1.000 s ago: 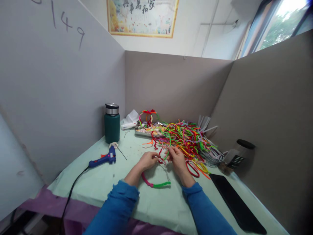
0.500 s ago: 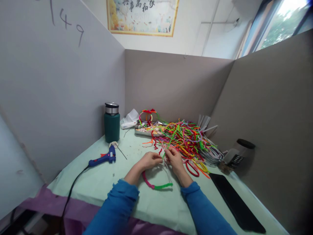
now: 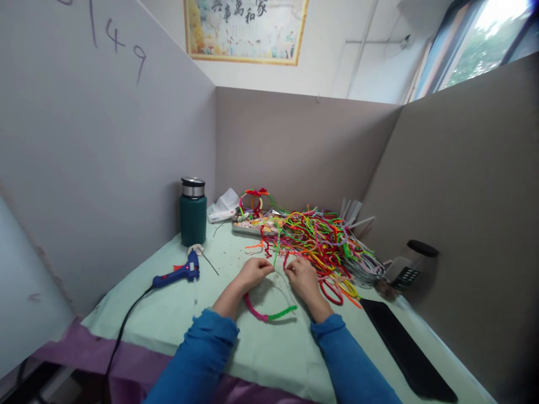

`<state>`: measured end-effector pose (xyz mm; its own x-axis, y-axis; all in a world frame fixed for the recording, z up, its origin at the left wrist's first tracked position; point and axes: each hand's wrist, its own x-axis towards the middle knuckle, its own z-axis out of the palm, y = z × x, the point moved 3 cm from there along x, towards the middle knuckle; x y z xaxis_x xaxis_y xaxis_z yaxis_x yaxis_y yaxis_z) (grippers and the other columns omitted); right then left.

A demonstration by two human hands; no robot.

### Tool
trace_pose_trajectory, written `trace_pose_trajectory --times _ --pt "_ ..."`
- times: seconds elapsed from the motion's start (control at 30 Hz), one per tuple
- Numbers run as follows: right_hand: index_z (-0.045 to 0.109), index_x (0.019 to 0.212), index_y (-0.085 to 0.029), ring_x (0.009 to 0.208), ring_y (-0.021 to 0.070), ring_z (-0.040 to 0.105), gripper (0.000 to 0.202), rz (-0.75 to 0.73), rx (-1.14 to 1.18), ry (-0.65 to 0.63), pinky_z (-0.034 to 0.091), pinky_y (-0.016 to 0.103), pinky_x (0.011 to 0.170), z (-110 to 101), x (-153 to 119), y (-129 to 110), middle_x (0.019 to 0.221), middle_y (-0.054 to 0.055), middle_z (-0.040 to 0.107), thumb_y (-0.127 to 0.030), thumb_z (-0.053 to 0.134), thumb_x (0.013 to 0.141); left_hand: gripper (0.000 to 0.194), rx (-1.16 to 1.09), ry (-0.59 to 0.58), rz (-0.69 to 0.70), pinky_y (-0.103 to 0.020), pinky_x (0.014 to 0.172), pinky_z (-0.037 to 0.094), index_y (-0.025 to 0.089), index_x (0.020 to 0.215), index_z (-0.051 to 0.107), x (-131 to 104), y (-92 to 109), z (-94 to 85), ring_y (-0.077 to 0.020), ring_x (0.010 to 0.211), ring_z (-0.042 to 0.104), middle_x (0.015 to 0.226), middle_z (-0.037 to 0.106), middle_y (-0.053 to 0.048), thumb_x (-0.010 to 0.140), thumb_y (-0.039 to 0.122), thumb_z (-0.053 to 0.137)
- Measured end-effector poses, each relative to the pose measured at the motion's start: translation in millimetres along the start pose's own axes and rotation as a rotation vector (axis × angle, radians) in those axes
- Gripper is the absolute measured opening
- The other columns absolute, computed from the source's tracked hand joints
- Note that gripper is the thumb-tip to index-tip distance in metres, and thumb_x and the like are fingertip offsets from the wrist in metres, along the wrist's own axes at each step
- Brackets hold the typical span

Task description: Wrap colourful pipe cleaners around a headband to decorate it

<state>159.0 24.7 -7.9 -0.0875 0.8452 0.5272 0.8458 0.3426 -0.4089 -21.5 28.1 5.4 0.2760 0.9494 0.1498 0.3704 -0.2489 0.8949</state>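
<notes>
Grey partitions (image 3: 307, 146) on three sides, one table (image 3: 252, 365) under pale green cloth.

Left hand (image 3: 255, 274): thumb and forefinger pressed together, pinching a green strand (image 3: 277, 247) and the thin bare wire (image 3: 287, 285) it meets at the fingertips. Wrapped hoop (image 3: 263, 317), magenta and green: one item, incomplete, just above the cloth between the two forearms; the wire runs to its green end.

Right hand (image 3: 302, 276): fingers curled, tips close together at a short red strand (image 3: 285, 260); I cannot tell whether they grip it.

Fuzzy strands, mixed colours: one pile (image 3: 314, 230), just beyond the right hand and crowding that side. Metal tray (image 3: 248, 229) of small pieces, beside the pile. Glue gun (image 3: 177, 275), blue, corded, left. Flask (image 3: 193, 219), teal, upright, behind it. Black slab (image 3: 406, 348), right edge. Jar (image 3: 410, 266), black-lidded, tilted; I find its label too small to read.

Left partition: handwritten digits (image 3: 114, 36), "1 4 9", with another mark cut off. Wall poster (image 3: 246, 36), yellow border: I read 興事萬和家, left to right.
</notes>
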Motion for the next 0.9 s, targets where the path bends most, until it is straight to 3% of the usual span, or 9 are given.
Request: trace_pose_trajectory --times 0.07,0.13,0.23,0.3,0.47,0.6,0.7,0.8,0.9 --pt "0.067 0.077 -0.019 0.088 0.0231 0.052 0.01 0.101 0.007 0.155 0.038 0.034 0.08 -7.3 1.8 8.0 0.087 0.009 0.058 -0.023 0.058 0.077 0.028 -0.002 -0.018 -0.014 -0.022 0.054 0.032 0.012 0.072 0.068 -0.9 1.6 1.3 -0.0108 0.056 0.043 0.058 0.055 0.0 0.069 0.037 0.055" --pt "0.067 0.078 -0.019 0.085 0.0221 0.054 0.016 0.11 0.184 0.185 0.04 0.033 0.077 -9.6 3.5 8.5 0.086 0.008 0.059 -0.03 0.054 0.08 0.029 -0.002 -0.047 -0.019 -0.022 0.053 0.03 0.011 0.073 0.068 -1.4 2.4 3.0 -0.0101 0.054 0.041 0.057 0.052 0.001 0.069 0.037 0.056" --pt "0.065 0.074 -0.02 0.064 0.0178 0.053 0.028 0.097 0.577 -0.031 0.041 0.029 0.061 -1.3 3.8 -4.1 0.07 0.003 0.059 -0.04 0.048 0.085 0.029 -0.018 -0.088 -0.005 -0.022 0.052 0.029 0.011 0.074 0.067 -0.8 0.7 5.9 -0.0095 0.054 0.039 0.057 0.05 0.001 0.069 0.036 0.056" --pt "0.063 0.072 -0.02 0.052 0.0146 0.046 0.026 0.116 0.73 -0.165 0.036 0.026 0.05 5.6 1.4 -15.4 0.058 -0.001 0.052 -0.041 0.052 0.082 0.029 -0.015 -0.106 0.008 -0.021 0.052 0.029 0.01 0.074 0.067 -0.1 -2.2 7.5 -0.0092 0.054 0.038 0.057 0.05 0.001 0.069 0.036 0.055" --pt "0.058 0.064 -0.019 0.048 0.011 0.041 0.022 0.119 0.868 -0.189 0.031 0.023 0.046 10.3 -3.0 -29.8 0.053 -0.004 0.046 -0.038 0.061 0.075 0.031 0.004 -0.162 0.04 -0.022 0.05 0.027 0.01 0.077 0.067 0.4 -7.7 10.6 -0.0089 0.053 0.037 0.057 0.049 0.002 0.072 0.038 0.053" --pt "0.053 0.066 -0.02 0.044 0.0103 0.038 0.024 0.176 0.897 -0.133 0.029 0.023 0.043 9.3 -0.9 -26.4 0.05 -0.006 0.044 -0.041 0.06 0.075 0.033 0.013 -0.178 0.016 -0.022 0.054 0.031 0.01 0.077 0.066 0.1 -8.2 11.0 -0.0095 0.055 0.039 0.06 0.051 0.001 0.07 0.04 0.055" --pt "0.049 0.069 -0.02 0.044 0.0111 0.04 0.024 0.22 0.838 0.016 0.031 0.023 0.044 4.3 1.2 -16.3 0.051 -0.006 0.044 -0.041 0.051 0.081 0.036 0.036 -0.198 -0.001 -0.022 0.054 0.031 0.009 0.078 0.067 -0.1 -8.1 11.4 -0.0098 0.056 0.039 0.06 0.052 0.001 0.069 0.043 0.056" --pt "0.052 0.07 -0.02 0.054 0.0129 0.046 0.019 0.127 0.528 0.158 0.034 0.024 0.054 -3.0 0.1 -9.0 0.059 -0.003 0.05 -0.033 0.048 0.083 0.037 0.069 -0.243 -0.012 -0.022 0.053 0.03 0.01 0.077 0.068 0.1 -10.3 13.1 -0.0095 0.055 0.038 0.058 0.051 0.001 0.068 0.044 0.057" --pt "0.058 0.073 -0.02 0.062 0.0146 0.051 0.016 0.036 0.221 0.098 0.034 0.025 0.059 -1.9 -2.2 -8.1 0.066 0.0 0.058 -0.027 0.047 0.083 0.035 0.091 -0.264 0.008 -0.021 0.052 0.029 0.011 0.073 0.067 1.4 -13.2 14.2 -0.0094 0.055 0.038 0.056 0.049 0.002 0.068 0.044 0.057"
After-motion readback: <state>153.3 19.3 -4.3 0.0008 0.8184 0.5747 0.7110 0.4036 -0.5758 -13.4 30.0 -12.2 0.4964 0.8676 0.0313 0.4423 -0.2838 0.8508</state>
